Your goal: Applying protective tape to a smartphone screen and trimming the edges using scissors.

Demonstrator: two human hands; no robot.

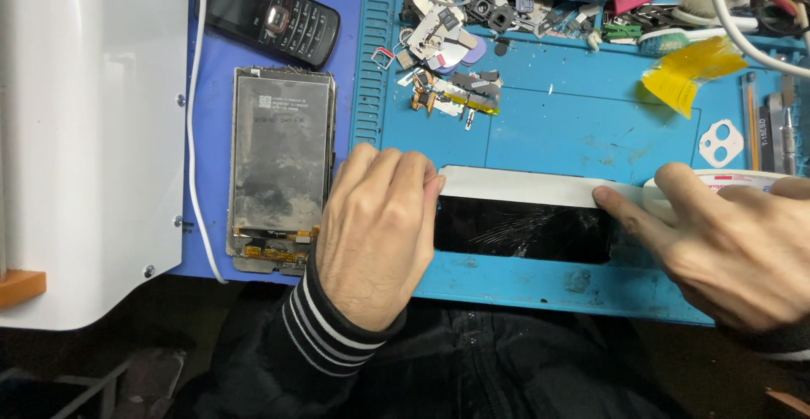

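Observation:
A black smartphone with a cracked glass face [523, 229] lies sideways on a blue repair mat [574, 124]. A strip of white tape [515, 187] runs along its far long edge. My left hand [375, 233] rests on the phone's left end, fingers curled over the tape's end. My right hand [726, 246] holds a white tape roll [730, 181] at the phone's right end, with the index finger pressing the tape down.
A stripped phone frame with a grey display back [280, 166] lies left of the mat. A black keypad phone [270, 14] sits beyond it. Small parts and screws [456, 64], yellow tape [688, 73] and tools [772, 124] lie on the mat. A white machine [84, 132] stands at far left.

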